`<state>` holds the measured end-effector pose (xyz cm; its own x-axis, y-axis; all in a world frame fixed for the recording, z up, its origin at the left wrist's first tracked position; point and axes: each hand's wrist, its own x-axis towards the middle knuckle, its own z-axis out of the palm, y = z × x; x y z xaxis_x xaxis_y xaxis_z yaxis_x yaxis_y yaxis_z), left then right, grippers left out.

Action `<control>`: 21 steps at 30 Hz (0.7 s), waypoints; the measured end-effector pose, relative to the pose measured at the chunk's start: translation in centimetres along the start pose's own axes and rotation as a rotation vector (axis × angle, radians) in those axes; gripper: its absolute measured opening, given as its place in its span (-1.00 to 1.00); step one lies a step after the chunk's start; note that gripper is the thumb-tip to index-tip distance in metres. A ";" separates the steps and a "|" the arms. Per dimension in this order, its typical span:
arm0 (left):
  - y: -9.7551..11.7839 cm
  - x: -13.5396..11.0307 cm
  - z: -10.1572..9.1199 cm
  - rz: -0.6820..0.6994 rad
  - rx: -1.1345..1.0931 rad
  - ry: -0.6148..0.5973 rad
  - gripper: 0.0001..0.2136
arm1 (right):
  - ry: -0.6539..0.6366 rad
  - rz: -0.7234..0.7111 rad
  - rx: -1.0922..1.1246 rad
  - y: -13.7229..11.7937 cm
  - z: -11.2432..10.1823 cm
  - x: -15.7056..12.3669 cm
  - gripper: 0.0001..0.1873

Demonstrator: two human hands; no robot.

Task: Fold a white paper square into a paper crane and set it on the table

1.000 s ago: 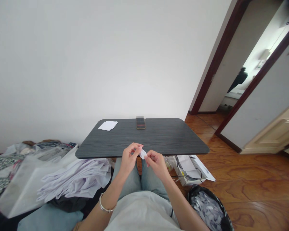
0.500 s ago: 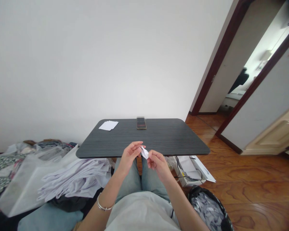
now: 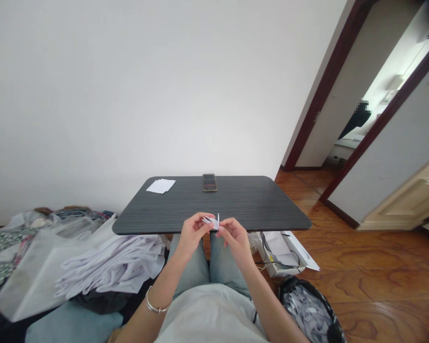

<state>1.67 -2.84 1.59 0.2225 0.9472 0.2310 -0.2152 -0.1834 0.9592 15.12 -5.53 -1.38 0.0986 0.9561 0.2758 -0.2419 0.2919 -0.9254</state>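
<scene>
A small folded piece of white paper [image 3: 214, 223] is held between both hands, just above the near edge of the dark table [image 3: 257, 205]. My left hand [image 3: 195, 233] pinches its left side between thumb and fingers. On the other side my right hand [image 3: 234, 236] has thumb and fingertips closed on the paper's right end. Thin upright flaps or edges show between the fingers; the exact fold is too small to make out. A few white paper sheets [image 3: 160, 186] lie overlapping at the table's far left.
Near the table's back edge rests a phone [image 3: 209, 183]. Folded white cloth [image 3: 110, 262] is piled at the left. To the right are an open box with cables [image 3: 279, 252] and a black bag of paper scraps [image 3: 309, 309] on the wooden floor [image 3: 379, 271]. A dark-clothed person [image 3: 359, 116] shows through the doorway.
The hands have shifted slightly and the paper has turned, from slanting down to the right to showing upright flaps. Both hands keep hold of it.
</scene>
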 end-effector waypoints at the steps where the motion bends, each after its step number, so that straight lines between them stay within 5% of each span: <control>1: 0.0 0.0 0.0 0.005 -0.003 0.010 -0.83 | 0.001 -0.017 -0.047 0.1 -0.1 0.0 -0.82; 10: -0.4 0.2 0.3 -0.028 -0.132 0.074 -0.74 | 0.045 -0.181 -0.272 0.1 -0.2 0.0 -0.90; 21: -0.3 -0.1 0.5 0.006 -0.054 0.007 -0.79 | 0.110 -0.218 -0.295 0.3 -0.3 -0.1 -0.91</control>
<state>2.20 -2.98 1.33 0.2145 0.9480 0.2352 -0.2678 -0.1745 0.9475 15.34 -5.56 -1.77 0.2239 0.8592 0.4600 0.0831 0.4535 -0.8874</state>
